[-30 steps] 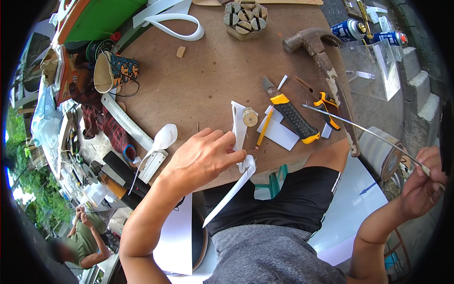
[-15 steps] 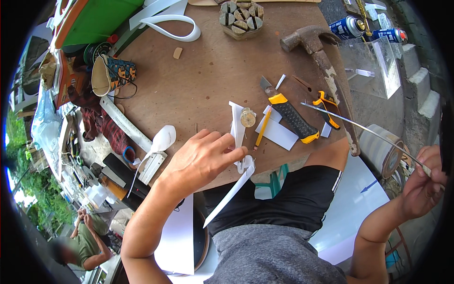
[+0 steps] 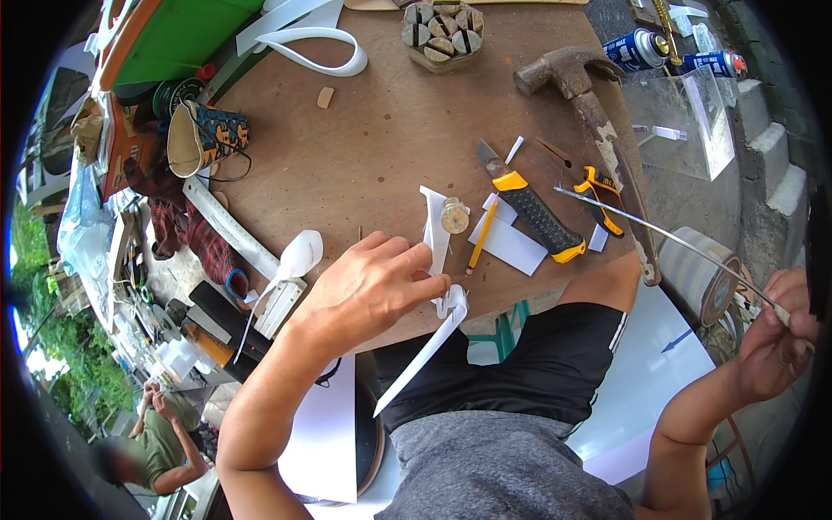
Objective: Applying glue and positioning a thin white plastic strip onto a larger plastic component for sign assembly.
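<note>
Pinching a white curled strip (image 3: 422, 356), below frame centre | your left hand (image 3: 368, 282): fingertips narrow on it | your right hand (image 3: 780, 334), frame's right edge: fingers round a thin metal rod (image 3: 672, 236) | light, steady pinch should prevent creasing

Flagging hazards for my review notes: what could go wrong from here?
The knife lies with blade exposed and might cut someone reaching across. The hammer lies with its handle jutting past the table and could be knocked off. The white strip by the left hand overhangs too and might bend if bumped.
</note>
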Available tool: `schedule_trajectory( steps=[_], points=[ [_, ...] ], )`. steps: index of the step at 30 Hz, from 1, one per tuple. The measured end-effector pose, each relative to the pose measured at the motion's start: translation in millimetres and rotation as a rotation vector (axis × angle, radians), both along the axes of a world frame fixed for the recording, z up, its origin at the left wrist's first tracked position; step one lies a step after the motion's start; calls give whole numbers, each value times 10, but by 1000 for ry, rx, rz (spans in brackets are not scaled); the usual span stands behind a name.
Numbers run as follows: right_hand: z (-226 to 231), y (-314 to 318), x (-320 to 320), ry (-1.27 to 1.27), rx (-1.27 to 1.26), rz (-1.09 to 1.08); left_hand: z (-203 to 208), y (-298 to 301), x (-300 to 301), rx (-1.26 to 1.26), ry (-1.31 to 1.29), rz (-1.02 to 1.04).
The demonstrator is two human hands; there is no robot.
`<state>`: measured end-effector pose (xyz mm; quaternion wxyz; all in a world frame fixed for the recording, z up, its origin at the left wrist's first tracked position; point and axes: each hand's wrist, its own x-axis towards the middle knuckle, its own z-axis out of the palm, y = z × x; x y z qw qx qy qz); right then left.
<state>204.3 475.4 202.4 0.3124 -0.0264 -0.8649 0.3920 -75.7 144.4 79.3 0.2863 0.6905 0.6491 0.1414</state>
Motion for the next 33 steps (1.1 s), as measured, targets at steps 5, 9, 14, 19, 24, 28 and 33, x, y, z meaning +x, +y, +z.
schedule_trajectory(
  steps=[5,9,14,19,24,28,33],
  points=[
    [38,36,31,-20,-29,25,6,16,6,-4,3,-8],
    [43,8,6,-16,-15,12,1,15,8,-3,-6,-10],
    [57,-93,-19,36,-85,-251,-5,-2,-5,-15,-8,-10],
    [12,-457,-134,86,-117,-558,-4,35,3,-31,3,-16],
    [324,154,196,-8,50,14,-7,35,-14,-23,-7,-33],
    [527,124,432,33,-165,-54,48,33,-30,13,-24,-5],
    [356,-47,184,-18,41,-293,40,15,-18,51,-22,-4]
  ],
)
